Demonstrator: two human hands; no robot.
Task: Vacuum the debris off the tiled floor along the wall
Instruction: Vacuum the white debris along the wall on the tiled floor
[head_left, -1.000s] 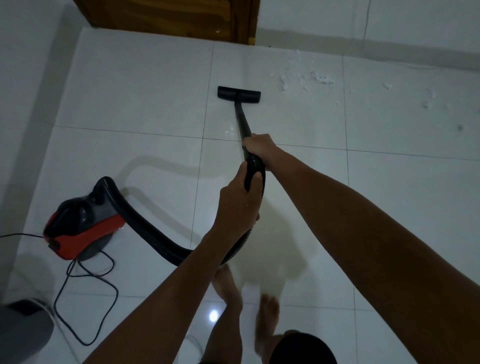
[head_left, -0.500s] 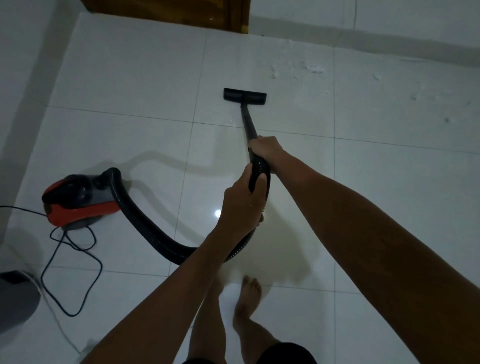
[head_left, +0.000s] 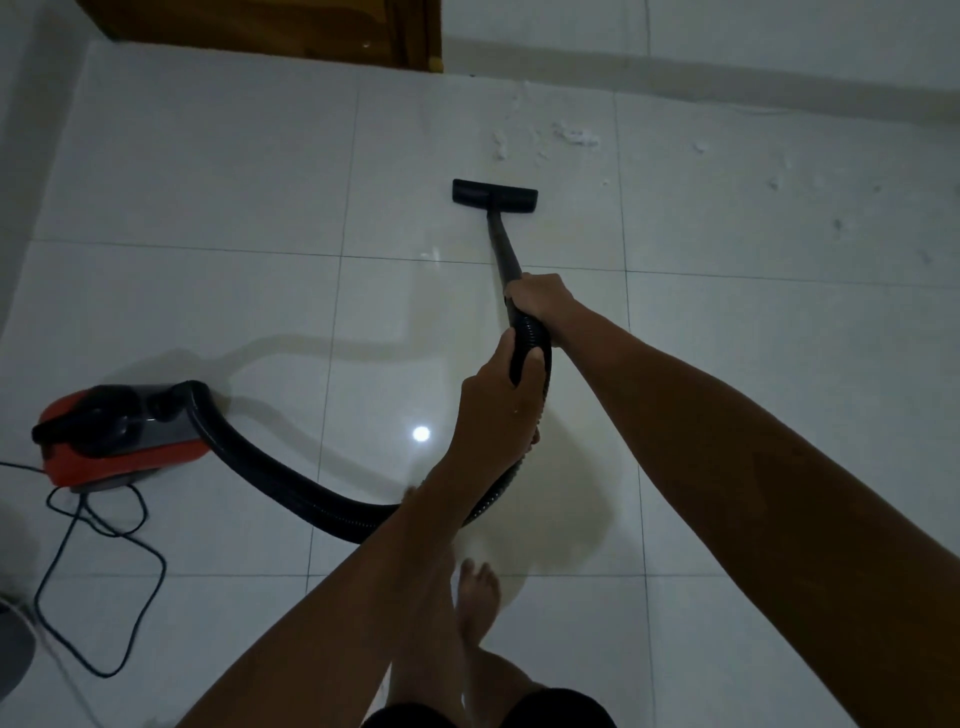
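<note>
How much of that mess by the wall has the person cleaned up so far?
Little looks done: the tiles near the vacuum cleaner show no crumbs, but that proves nothing. In hand: the left hand grips the hose, the right hand grips the wand, and the floor head sits just short of the mess. Left: the white debris along the wall, with scattered bits trailing rightward.

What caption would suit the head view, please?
Both hands, left and right, steer the wand; its nozzle sits short of debris.

Head cam, looking fwd/down over tiled floor (head_left: 208, 171).
</note>
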